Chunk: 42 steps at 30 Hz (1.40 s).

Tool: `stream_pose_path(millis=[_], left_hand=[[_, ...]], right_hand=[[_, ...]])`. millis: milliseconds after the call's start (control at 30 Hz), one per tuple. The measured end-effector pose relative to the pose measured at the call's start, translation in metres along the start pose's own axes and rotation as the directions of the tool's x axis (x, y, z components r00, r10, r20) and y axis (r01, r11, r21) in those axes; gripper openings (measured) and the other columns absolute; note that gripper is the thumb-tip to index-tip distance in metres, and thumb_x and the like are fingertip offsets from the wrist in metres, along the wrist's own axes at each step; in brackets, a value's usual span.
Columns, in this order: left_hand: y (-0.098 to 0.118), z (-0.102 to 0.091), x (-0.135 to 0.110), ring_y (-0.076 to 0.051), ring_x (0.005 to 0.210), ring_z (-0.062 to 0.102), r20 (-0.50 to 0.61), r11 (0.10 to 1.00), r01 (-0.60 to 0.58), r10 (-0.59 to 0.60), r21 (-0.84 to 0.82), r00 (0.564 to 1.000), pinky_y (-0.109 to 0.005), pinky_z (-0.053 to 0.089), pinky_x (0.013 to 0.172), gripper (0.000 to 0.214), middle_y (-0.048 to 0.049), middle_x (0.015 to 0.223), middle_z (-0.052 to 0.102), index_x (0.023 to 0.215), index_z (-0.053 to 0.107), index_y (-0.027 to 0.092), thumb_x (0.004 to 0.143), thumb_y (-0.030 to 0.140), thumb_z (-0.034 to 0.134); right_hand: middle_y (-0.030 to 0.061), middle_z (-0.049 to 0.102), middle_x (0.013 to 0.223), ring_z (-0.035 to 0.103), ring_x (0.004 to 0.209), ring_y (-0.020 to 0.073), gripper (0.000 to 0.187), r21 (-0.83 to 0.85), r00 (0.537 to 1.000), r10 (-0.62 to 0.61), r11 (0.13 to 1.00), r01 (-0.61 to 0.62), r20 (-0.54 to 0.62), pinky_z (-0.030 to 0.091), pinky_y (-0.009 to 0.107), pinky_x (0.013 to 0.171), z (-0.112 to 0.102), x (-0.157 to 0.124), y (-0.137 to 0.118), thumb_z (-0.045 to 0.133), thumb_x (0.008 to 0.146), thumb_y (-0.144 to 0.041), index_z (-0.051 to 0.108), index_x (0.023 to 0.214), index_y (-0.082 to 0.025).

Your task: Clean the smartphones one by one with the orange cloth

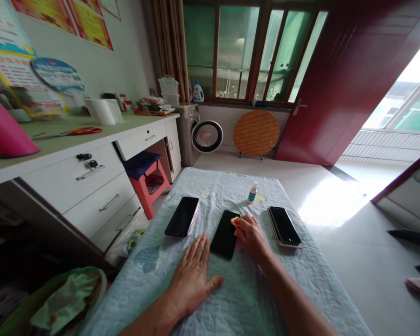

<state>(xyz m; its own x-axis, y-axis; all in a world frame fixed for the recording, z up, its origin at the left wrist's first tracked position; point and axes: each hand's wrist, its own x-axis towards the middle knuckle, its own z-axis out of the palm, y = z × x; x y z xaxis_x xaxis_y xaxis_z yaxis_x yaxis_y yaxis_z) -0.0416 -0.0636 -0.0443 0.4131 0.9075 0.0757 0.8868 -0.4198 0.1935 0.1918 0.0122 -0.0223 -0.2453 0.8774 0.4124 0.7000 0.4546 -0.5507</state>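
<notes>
A black phone (224,235) lies screen up in the middle of the cloth-covered table. My right hand (251,233) is closed on a small orange cloth (235,221), pressed against the phone's upper right edge. Flat on the table cover, just left of that phone, rests my left hand (193,273), fingers stretched out and holding nothing. Another dark phone (182,216) lies farther left on something pale. To the right, a third phone (284,225) sits on a light case or similar flat item. A small spray bottle (252,193) with blue label stands upright behind my right hand.
The table wears a pale blue quilted cover (227,182). At left stands a white desk (73,186) with scissors (73,132) and paper rolls on top. A red stool (147,182) is tucked beside it. A green basket (101,280) sits at lower left.
</notes>
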Motion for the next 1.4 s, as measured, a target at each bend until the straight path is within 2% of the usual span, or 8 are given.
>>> stream_pose_path(millis=[167, 300, 533, 700, 833, 967, 1167, 1400], left_hand=[[-0.020, 0.015, -0.036, -0.035, 0.143, 0.029, -0.164, 0.997, -0.001, 0.013, 0.073, 0.986, -0.047, 0.031, 0.114, 0.090, -0.0151, 0.157, 0.028, 0.153, 0.025, 0.015, 0.084, 0.065, 0.053], [-0.022, 0.011, -0.043, -0.037, 0.140, 0.034, -0.221, 0.995, 0.071, -0.052, 0.077, 0.974, -0.051, 0.032, 0.113, 0.090, -0.0157, 0.154, 0.034, 0.151, 0.029, 0.018, 0.080, 0.065, 0.058], [0.004, -0.014, -0.010, -0.030, 0.144, 0.028, -0.149, 0.999, -0.044, 0.047, 0.026, 0.988, -0.045, 0.027, 0.117, 0.081, -0.0125, 0.158, 0.028, 0.152, 0.026, 0.016, 0.085, 0.050, 0.059], [0.020, -0.023, 0.013, -0.033, 0.140, 0.035, 0.022, 0.996, 0.045, -0.043, -0.083, 0.999, -0.045, 0.032, 0.113, 0.077, -0.0180, 0.151, 0.039, 0.145, 0.038, 0.009, 0.081, 0.045, 0.063], [0.029, -0.038, 0.034, -0.032, 0.115, 0.056, 0.016, 0.987, 0.127, -0.126, -0.102, 0.992, -0.042, 0.043, 0.101, 0.060, -0.0156, 0.120, 0.062, 0.129, 0.055, 0.012, 0.076, 0.037, 0.067], [0.033, -0.044, 0.048, -0.031, 0.105, 0.059, 0.030, 0.975, 0.162, -0.160, -0.148, 0.987, -0.038, 0.046, 0.093, 0.058, -0.0135, 0.109, 0.064, 0.120, 0.060, 0.012, 0.070, 0.038, 0.073], [0.035, -0.029, 0.048, -0.029, 0.101, 0.060, -0.060, 0.957, 0.175, -0.194, -0.233, 0.979, -0.038, 0.045, 0.089, 0.056, -0.0089, 0.103, 0.064, 0.114, 0.061, 0.016, 0.069, 0.045, 0.078], [0.032, -0.021, 0.048, -0.030, 0.099, 0.058, -0.132, 0.956, 0.101, -0.142, -0.274, 0.981, -0.040, 0.045, 0.089, 0.057, -0.0084, 0.102, 0.063, 0.111, 0.062, 0.016, 0.067, 0.047, 0.081]], right_hand=[[0.0053, 0.061, 0.095, 0.053, 0.094, 0.0205, 0.025, -0.015, 1.000, 0.003, 1.000, -0.003, 0.010, 0.043, 0.036, 0.089, 0.000, 0.000, -0.003, 0.051, 0.087, -0.013, 0.067, 0.103, -0.022], [0.0067, 0.062, 0.103, 0.052, 0.097, 0.0216, 0.029, -0.046, 1.000, 0.011, 0.999, -0.010, 0.023, 0.042, 0.037, 0.089, 0.000, 0.000, -0.006, 0.052, 0.084, -0.011, 0.068, 0.106, -0.022], [0.0071, 0.061, 0.113, 0.049, 0.106, 0.0245, 0.032, -0.080, 0.999, 0.037, 0.996, -0.036, 0.014, 0.039, 0.042, 0.094, 0.003, -0.003, -0.006, 0.053, 0.084, -0.013, 0.068, 0.109, -0.026], [0.0055, 0.060, 0.118, 0.048, 0.112, 0.0235, 0.032, -0.085, 0.999, 0.028, 0.996, -0.025, 0.035, 0.038, 0.041, 0.096, 0.002, -0.003, -0.007, 0.050, 0.088, -0.017, 0.067, 0.112, -0.029], [0.0049, 0.062, 0.098, 0.054, 0.095, 0.0206, 0.027, -0.111, 0.999, 0.037, 0.993, -0.033, 0.033, 0.040, 0.035, 0.084, 0.003, -0.001, -0.007, 0.048, 0.092, -0.020, 0.069, 0.106, -0.029], [0.0043, 0.058, 0.087, 0.054, 0.081, 0.0175, 0.025, -0.084, 0.999, 0.048, 0.995, -0.048, 0.001, 0.041, 0.031, 0.077, 0.004, 0.000, -0.002, 0.045, 0.095, -0.023, 0.068, 0.103, -0.025], [0.0063, 0.059, 0.099, 0.053, 0.091, 0.0198, 0.031, -0.081, 0.991, 0.101, 0.991, -0.108, -0.084, 0.043, 0.033, 0.084, 0.004, 0.002, 0.002, 0.041, 0.095, -0.018, 0.060, 0.118, -0.023], [0.0059, 0.057, 0.114, 0.050, 0.102, 0.0227, 0.025, -0.117, 0.999, 0.053, 0.992, -0.052, 0.006, 0.042, 0.039, 0.093, 0.004, 0.003, -0.008, 0.059, 0.084, -0.019, 0.071, 0.105, -0.028]])
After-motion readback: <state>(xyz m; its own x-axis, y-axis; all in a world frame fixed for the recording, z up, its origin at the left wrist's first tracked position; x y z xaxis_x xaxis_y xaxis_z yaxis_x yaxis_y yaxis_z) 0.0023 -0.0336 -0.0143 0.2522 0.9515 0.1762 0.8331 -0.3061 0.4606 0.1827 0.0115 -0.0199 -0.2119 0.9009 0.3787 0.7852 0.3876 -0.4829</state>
